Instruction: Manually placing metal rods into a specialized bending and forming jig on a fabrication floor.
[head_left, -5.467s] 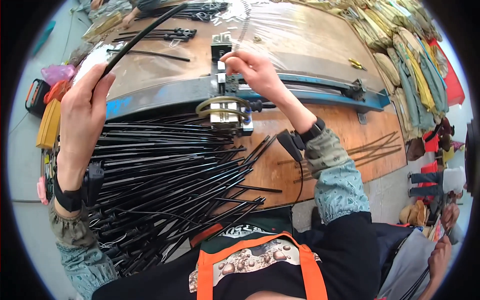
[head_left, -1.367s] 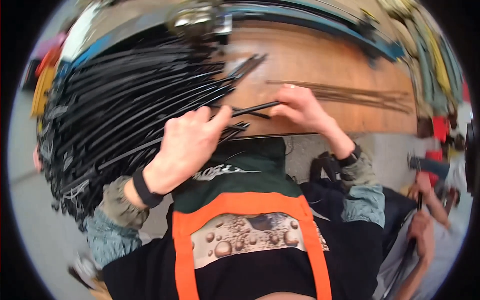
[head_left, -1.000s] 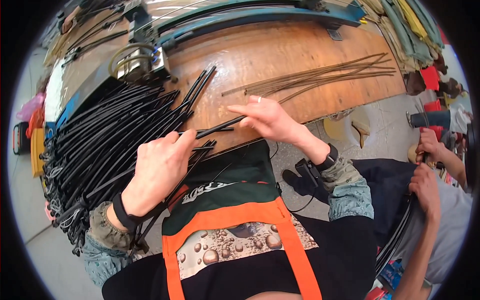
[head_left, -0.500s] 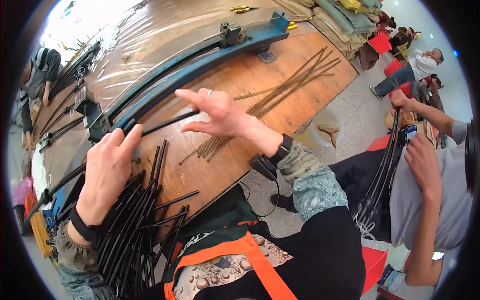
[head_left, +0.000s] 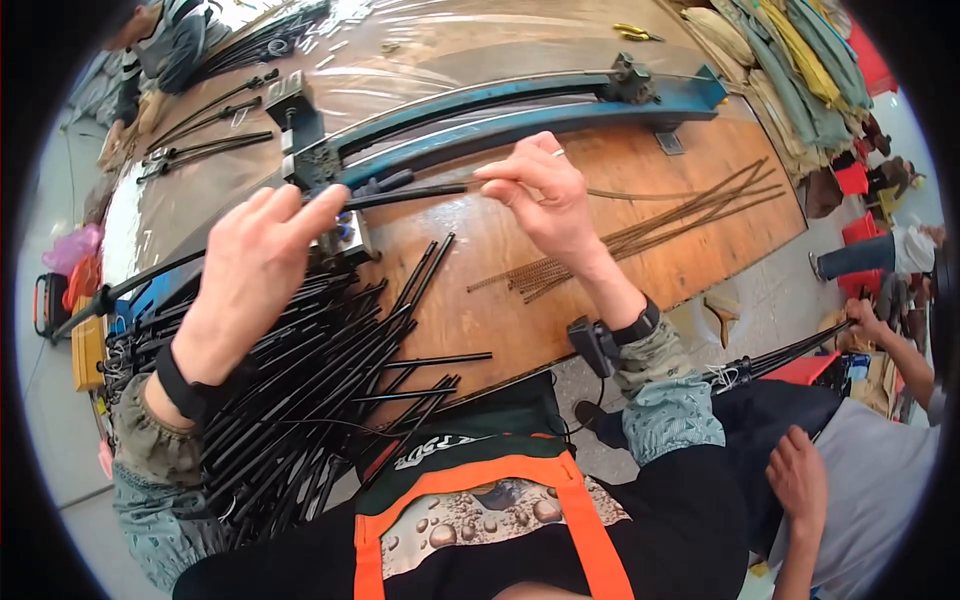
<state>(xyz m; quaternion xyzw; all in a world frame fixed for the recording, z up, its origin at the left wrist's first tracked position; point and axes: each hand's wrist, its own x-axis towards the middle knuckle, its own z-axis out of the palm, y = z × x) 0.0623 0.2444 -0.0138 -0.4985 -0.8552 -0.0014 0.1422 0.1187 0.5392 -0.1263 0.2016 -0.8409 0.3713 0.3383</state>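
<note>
My left hand (head_left: pixel 262 265) is closed round a long black tube (head_left: pixel 420 193), which slants up to the right above the table. At the tube's right end my right hand (head_left: pixel 540 190) is closed in a pinch, thumb against forefinger. A thin brown coil spring (head_left: pixel 640 195) runs out to the right behind that hand; whether its near end is in the fingers is hard to tell. Several more long springs (head_left: pixel 640 240) lie in a loose bundle on the wooden table (head_left: pixel 440 310). Below my left hand, many black tubes (head_left: pixel 300 400) are heaped at the table's near left.
A long blue metal fixture (head_left: pixel 480 138) with clamp blocks spans the table behind my hands. Yellow-handled pliers (head_left: pixel 637 33) lie at the back. Stacked cloth sacks (head_left: pixel 800 90) border the right. A co-worker's hand (head_left: pixel 870 320) grips black tubes at right; another person (head_left: pixel 175 50) works at far left.
My right hand has gone from spread fingers to a pinch at the tube's end. The view has shifted left, and the co-worker's bundle at right now lies flatter.
</note>
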